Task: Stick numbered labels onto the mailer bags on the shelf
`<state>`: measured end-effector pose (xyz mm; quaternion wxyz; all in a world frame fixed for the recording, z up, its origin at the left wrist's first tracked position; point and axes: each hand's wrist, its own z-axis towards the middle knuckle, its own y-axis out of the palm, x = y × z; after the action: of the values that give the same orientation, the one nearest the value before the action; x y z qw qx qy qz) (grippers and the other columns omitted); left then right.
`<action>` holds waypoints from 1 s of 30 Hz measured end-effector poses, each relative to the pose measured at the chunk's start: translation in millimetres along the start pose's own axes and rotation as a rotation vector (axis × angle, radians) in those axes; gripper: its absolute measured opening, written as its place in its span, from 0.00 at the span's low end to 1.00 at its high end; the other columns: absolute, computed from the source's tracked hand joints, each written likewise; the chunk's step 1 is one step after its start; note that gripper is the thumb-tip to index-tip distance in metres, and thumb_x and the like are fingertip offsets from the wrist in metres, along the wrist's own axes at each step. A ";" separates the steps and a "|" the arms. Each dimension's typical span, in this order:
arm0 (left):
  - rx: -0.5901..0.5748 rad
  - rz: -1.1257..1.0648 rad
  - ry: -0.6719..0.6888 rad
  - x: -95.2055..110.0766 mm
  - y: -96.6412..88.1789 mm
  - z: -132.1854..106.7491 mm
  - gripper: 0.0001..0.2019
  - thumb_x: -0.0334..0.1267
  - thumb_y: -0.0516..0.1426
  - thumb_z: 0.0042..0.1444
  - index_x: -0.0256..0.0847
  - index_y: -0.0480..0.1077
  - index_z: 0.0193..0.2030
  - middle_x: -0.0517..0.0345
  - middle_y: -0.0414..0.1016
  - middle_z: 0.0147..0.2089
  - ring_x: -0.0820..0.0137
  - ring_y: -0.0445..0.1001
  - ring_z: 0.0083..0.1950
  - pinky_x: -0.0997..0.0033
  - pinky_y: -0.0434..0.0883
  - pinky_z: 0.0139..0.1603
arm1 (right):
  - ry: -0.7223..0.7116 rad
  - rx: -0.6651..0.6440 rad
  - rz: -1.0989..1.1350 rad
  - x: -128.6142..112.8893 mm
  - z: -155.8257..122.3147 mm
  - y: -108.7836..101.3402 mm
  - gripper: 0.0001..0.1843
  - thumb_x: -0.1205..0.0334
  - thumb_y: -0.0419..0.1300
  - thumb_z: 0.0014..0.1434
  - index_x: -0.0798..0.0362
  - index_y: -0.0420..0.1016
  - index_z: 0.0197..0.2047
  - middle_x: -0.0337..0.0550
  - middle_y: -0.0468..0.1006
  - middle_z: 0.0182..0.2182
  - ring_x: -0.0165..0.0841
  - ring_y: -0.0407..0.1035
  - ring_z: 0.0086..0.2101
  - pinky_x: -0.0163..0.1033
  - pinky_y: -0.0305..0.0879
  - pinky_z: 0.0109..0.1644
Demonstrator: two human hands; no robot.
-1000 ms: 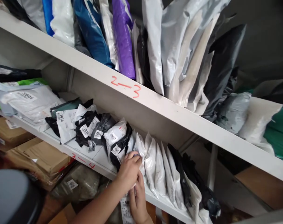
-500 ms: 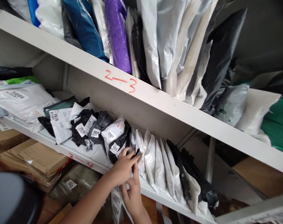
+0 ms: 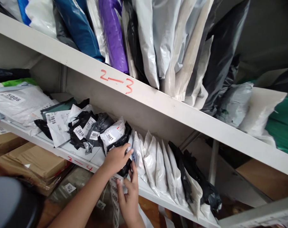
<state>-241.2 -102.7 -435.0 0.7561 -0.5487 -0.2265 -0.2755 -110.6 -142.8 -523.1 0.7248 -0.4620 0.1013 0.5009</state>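
Observation:
My left hand [image 3: 116, 158] lies curled over a black parcel [image 3: 125, 170] on the lower shelf [image 3: 80, 155], fingers pressed against its top. My right hand [image 3: 129, 198] rises from below. Its thumb pins a strip of number labels [image 3: 115, 190], and its fingertips touch the black parcel beside a white one [image 3: 137, 156]. To the left lie labelled parcels marked 4007 [image 3: 113, 134], 4004 [image 3: 97, 128] and 3018 [image 3: 79, 131]. To the right stands a row of white parcels [image 3: 155, 161], upright on edge.
The upper shelf [image 3: 158, 106], marked 2-3 in red, holds several tall white, blue, purple and black mailer bags. Cardboard boxes [image 3: 34, 160] sit under the lower shelf at left. A dark rounded object [image 3: 11, 202] fills the bottom left corner. Flat white bags [image 3: 18, 101] lie far left.
Both hands have slid left along the shelf, from the white parcels onto the black one. The label strip has come up into view by my right thumb. The camera has drifted slightly right.

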 end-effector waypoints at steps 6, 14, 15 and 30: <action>0.032 0.216 -0.112 -4.4 9.0 21.4 0.19 0.30 0.49 0.54 0.49 0.68 0.52 0.55 0.73 0.41 0.65 0.74 0.38 0.71 0.64 0.34 | 0.041 0.017 0.222 -6.1 11.8 11.7 0.15 0.59 0.53 0.60 0.54 0.70 0.24 0.54 0.48 0.66 0.46 0.51 0.62 0.51 0.51 0.62; -0.094 0.325 -0.070 -22.9 16.5 25.8 0.25 0.31 0.46 0.55 0.49 0.63 0.59 0.53 0.70 0.48 0.64 0.72 0.43 0.69 0.65 0.37 | 0.260 0.071 0.560 -4.1 50.0 18.3 0.11 0.55 0.64 0.47 0.52 0.74 0.21 0.48 0.75 0.46 0.47 0.64 0.51 0.50 0.52 0.60; -0.089 0.322 -0.073 -24.9 16.5 25.8 0.25 0.31 0.46 0.55 0.48 0.63 0.60 0.53 0.69 0.49 0.64 0.72 0.42 0.69 0.65 0.37 | 0.279 0.096 0.575 -2.2 49.0 18.8 0.12 0.54 0.65 0.47 0.53 0.73 0.20 0.47 0.76 0.45 0.46 0.65 0.48 0.49 0.56 0.58; -0.126 0.506 -0.236 -0.7 14.9 28.7 0.20 0.35 0.45 0.58 0.43 0.65 0.56 0.46 0.70 0.48 0.57 0.74 0.41 0.62 0.68 0.36 | 0.434 0.319 1.107 -5.1 45.0 12.7 0.09 0.55 0.64 0.48 0.52 0.77 0.26 0.41 0.56 0.64 0.45 0.61 0.56 0.44 0.63 0.54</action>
<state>-233.0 -71.5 -437.5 0.7336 -0.6621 -0.1511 -0.0258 -137.7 -110.4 -502.3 0.3803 -0.3183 0.5448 0.6762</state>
